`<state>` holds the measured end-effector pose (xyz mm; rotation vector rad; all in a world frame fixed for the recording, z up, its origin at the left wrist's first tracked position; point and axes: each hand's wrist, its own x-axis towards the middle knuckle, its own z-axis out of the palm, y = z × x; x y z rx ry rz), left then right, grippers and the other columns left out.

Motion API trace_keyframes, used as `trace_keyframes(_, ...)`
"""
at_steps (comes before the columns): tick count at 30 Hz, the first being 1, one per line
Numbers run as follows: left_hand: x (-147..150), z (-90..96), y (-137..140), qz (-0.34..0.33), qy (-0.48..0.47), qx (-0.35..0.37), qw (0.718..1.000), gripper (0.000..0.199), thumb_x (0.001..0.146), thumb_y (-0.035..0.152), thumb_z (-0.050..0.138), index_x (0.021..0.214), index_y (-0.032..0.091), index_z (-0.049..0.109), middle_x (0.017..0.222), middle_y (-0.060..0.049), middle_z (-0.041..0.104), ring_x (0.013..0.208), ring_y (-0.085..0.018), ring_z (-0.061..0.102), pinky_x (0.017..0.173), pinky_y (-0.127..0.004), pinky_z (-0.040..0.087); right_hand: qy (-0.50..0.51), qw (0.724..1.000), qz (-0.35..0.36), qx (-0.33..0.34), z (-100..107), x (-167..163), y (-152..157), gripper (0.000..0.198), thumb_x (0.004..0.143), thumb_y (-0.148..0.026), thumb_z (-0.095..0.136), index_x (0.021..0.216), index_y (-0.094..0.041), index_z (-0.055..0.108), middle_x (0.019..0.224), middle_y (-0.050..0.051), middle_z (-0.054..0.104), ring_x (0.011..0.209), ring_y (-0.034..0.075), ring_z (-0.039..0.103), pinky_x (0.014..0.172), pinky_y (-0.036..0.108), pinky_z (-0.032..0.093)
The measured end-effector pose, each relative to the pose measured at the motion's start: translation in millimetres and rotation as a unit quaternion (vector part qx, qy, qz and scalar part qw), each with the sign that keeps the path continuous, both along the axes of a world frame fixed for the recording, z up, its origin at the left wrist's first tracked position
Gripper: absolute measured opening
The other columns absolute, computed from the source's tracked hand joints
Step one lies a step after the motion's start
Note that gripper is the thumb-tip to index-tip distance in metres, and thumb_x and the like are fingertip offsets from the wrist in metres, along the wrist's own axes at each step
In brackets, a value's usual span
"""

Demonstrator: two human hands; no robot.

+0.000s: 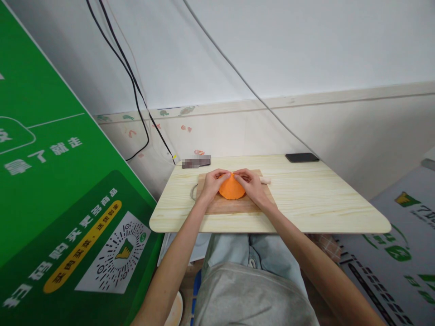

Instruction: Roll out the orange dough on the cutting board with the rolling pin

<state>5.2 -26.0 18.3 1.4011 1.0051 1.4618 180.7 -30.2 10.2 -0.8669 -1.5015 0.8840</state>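
A thin orange sheet of what looks like dough or modelling clay (232, 188) is pinched at its far edge and hangs in a fan shape over a wooden board (224, 208). My left hand (215, 181) is closed, thumb and fingertips on the sheet's upper left edge. On the upper right edge, my right hand (250, 183) pinches the same sheet, its fingertips close to those of the left. A pale wooden stick, perhaps a rolling pin (265, 180), shows its end beyond my right hand; its rest is hidden.
A black phone (302, 157) lies at the table's back right, and a partly blurred phone-like object (196, 161) at the back left. The pale table (322, 199) meets the wall. A green printed panel (50, 181) stands close on the left. Cables (136, 86) hang down the wall.
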Motion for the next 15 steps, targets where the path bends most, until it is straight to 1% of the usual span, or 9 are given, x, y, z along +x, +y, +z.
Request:
trace_keyframes(5, 0.1, 0.8, -1.7, -0.001, 0.009, -0.007, 1.0, 0.021, 0.074, 0.036, 0.085, 0.085, 0.018, 0.083, 0.088, -0.008, 0.08, 0.086, -0.023, 0.07, 0.085, -0.037, 0.056, -0.017, 1.0, -0.003, 0.002, 0.8, 1.3, -1.7, 0.024, 0.089, -0.046, 0.071, 0.095, -0.024, 0.076, 0.099, 0.007, 0.079, 0.096, 0.025, 0.073, 0.093, 0.041, 0.059)
trace_keyframes(10, -0.4, -0.3, -0.5, -0.002, 0.014, -0.004, 1.0, 0.019, 0.073, 0.034, 0.085, 0.084, 0.018, 0.083, 0.087, -0.008, 0.08, 0.084, -0.023, 0.07, 0.082, -0.036, 0.055, -0.023, 1.0, -0.003, 0.005, -0.2, 1.7, -1.5, 0.024, 0.089, -0.046, 0.071, 0.095, -0.024, 0.077, 0.098, 0.006, 0.08, 0.095, 0.025, 0.073, 0.094, 0.042, 0.059)
trace_keyframes(15, -1.5, -1.6, 1.0, -0.003, 0.028, 0.002, 1.0, 0.018, 0.075, 0.034, 0.083, 0.083, 0.018, 0.083, 0.086, -0.008, 0.08, 0.083, -0.022, 0.069, 0.081, -0.035, 0.055, -0.032, 0.999, -0.011, 0.003, -0.6, 1.9, -1.2, 0.023, 0.089, -0.045, 0.071, 0.095, -0.024, 0.078, 0.102, 0.007, 0.08, 0.096, 0.025, 0.073, 0.094, 0.042, 0.058)
